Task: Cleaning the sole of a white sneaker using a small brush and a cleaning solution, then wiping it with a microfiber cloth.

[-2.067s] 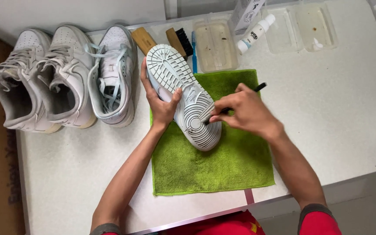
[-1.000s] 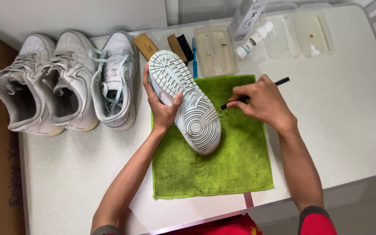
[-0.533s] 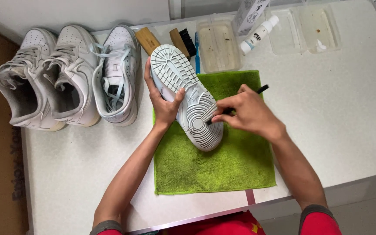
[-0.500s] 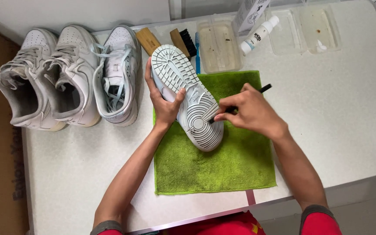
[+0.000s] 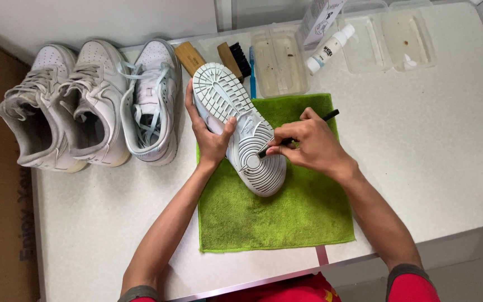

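Observation:
A white sneaker [image 5: 236, 120] lies sole up across a green cloth [image 5: 286, 218]. My left hand [image 5: 208, 134] grips its side at the middle and steadies it. My right hand [image 5: 308, 145] holds a thin black tool [image 5: 328, 116] like a pen, with its tip pressed into the grooves of the sole near the heel end.
Three more white sneakers [image 5: 90, 106] stand in a row at the left of the white table [image 5: 437, 145]. Behind the cloth lie wooden brushes [image 5: 188, 56], a blue toothbrush [image 5: 252, 67], clear plastic trays [image 5: 278, 64], a white bottle [image 5: 331, 47] and a box [image 5: 320, 19].
My right hand had drawn away to the right with the tool lifted off the sole; it has come back and the tip is in the sole's grooves again. The left hand has kept its grip.

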